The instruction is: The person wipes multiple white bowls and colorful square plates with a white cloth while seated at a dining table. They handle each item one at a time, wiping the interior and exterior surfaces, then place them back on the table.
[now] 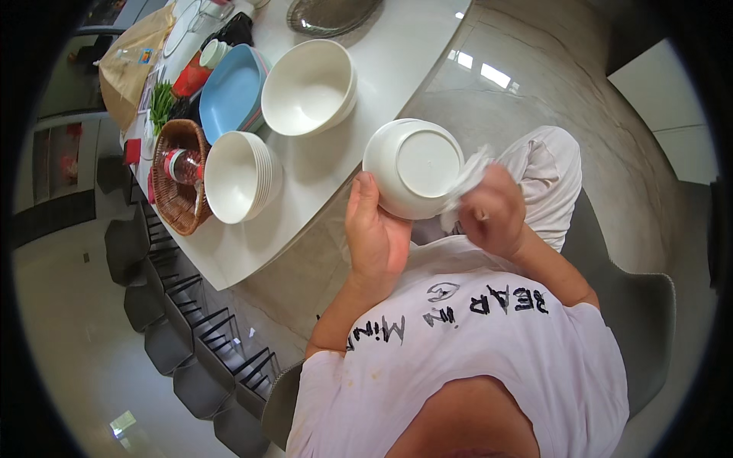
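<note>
A white bowl (416, 164) is tilted over my lap, its round base ring facing up toward me. My left hand (376, 233) grips the bowl from its left and lower side, thumb along the outer wall. At the bowl's right side, my right hand (492, 210) is closed round a crumpled white tissue or cloth (466, 179) that touches the bowl's wall; this hand is slightly blurred. On the table to the left stand a stack of white bowls (240, 179) lying on its side or tilted, and a larger white bowl (309, 88).
The white table (305, 172) also bears a blue tray (229, 91), a wicker basket (183, 217) holding a bottle (182, 166), green stalks (161, 105) and a dark glass dish (328, 15). Several grey chairs (168, 343) line the left; I sit on a grey chair (649, 313).
</note>
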`<act>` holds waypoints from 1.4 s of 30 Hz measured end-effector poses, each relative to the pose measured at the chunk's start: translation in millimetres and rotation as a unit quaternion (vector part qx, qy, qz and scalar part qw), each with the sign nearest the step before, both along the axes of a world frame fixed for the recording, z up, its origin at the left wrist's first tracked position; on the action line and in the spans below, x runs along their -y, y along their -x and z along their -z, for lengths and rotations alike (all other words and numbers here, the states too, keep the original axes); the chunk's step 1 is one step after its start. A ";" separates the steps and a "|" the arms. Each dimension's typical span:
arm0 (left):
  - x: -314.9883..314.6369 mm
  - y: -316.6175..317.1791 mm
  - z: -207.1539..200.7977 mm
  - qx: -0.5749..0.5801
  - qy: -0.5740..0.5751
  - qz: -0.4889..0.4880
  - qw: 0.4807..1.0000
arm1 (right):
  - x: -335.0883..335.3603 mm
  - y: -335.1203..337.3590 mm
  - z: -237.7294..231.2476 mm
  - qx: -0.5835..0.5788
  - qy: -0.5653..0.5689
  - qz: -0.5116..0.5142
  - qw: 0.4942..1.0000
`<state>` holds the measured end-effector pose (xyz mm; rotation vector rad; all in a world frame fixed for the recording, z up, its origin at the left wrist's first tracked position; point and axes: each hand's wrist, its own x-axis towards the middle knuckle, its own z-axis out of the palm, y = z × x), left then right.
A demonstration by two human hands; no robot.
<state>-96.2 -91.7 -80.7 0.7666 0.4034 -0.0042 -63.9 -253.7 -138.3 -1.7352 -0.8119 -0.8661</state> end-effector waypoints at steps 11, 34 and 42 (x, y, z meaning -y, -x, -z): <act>2.8 6.7 3.1 0.079 -0.079 0.076 0.991 | -18.0 -42.6 -59.4 -0.172 -0.006 -0.041 0.984; -12.7 16.2 -3.7 0.167 -0.035 0.051 0.984 | 15.1 -27.1 -40.1 -0.090 -0.004 0.073 0.993; -67.1 -20.2 -57.9 0.380 -0.685 -0.179 0.595 | 24.2 -18.9 55.2 -0.270 0.132 0.039 0.953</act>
